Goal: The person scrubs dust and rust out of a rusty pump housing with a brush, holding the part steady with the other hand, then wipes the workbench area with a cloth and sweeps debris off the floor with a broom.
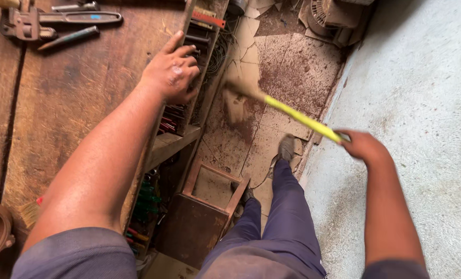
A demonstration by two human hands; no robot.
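Observation:
My right hand grips the end of a yellow-handled brush. Its blurred head is down at the dirty tiled floor. My left hand rests with spread fingers on the edge of a worn wooden workbench, above a rack of tools. My legs in blue trousers stand on the tiles, one shoe forward.
A pipe wrench and other hand tools lie at the bench's far edge. A small wooden stool stands beside my legs. A grey wall runs along the right. Machine parts sit at the far end.

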